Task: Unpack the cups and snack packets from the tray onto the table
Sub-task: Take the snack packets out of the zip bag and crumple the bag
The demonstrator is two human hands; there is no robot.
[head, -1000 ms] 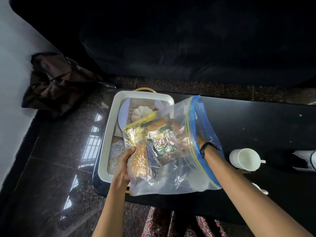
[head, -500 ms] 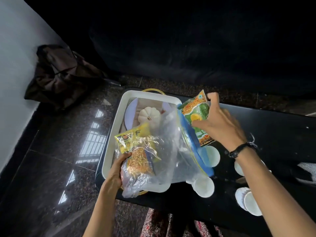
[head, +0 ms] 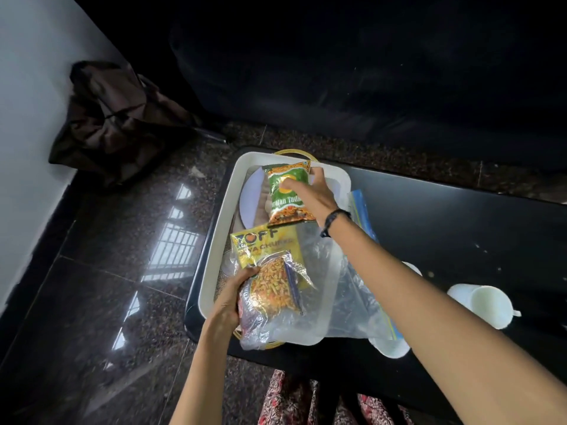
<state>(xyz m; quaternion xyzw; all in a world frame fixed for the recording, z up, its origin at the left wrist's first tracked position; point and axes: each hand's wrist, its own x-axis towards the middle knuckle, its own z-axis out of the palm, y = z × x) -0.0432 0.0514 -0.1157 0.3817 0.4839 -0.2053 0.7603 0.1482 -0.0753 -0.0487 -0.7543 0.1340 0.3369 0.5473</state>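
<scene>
The right hand (head: 313, 196) pinches a green snack packet (head: 287, 193) and holds it over the far part of the white tray (head: 214, 253) on the black table (head: 460, 228). The left hand (head: 233, 297) grips the clear plastic bag (head: 325, 289) with 2 more packets – a yellow packet (head: 267, 245) and an orange one – at the near end of the tray; a white cup (head: 487, 305) lies on its side on the table, right of the bag

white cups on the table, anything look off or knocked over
Yes. The white cup at the right lies on its side on the black table, mouth toward the tray. Other white cups near the table's front edge are half hidden under the clear zip bag, which sprawls over the tray's rim.
</scene>
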